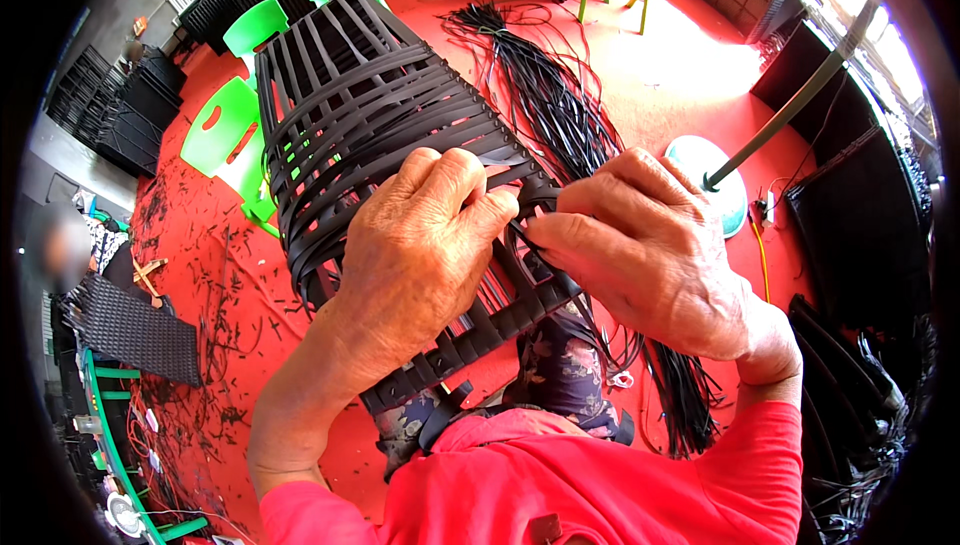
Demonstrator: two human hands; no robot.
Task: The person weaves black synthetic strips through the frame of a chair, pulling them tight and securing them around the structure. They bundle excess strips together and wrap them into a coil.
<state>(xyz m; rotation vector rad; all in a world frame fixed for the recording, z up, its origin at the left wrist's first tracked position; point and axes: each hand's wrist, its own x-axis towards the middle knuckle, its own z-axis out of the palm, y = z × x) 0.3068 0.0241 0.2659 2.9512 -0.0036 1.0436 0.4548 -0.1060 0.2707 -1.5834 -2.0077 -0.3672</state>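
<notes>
A partly woven black frame [370,105] lies across my lap and reaches away to the far left, with flat black strips running along and across it. Over its right side, my left hand [425,230] is closed, thumb and forefinger pinched on a black strip [510,185]. Close beside it my right hand [640,245] is pinched too, fingertips at the frame's right edge; the strip between the two hands is mostly hidden by the fingers. Bare slats of the frame [465,345] show nearest my lap.
Green chairs [225,130] stand beside and under the frame's far end. A long bundle of black strips [560,115] lies on the red floor to the right, near a pole on a round pale base [725,190]. Another person [65,245] sits at the left beside a woven panel [135,330].
</notes>
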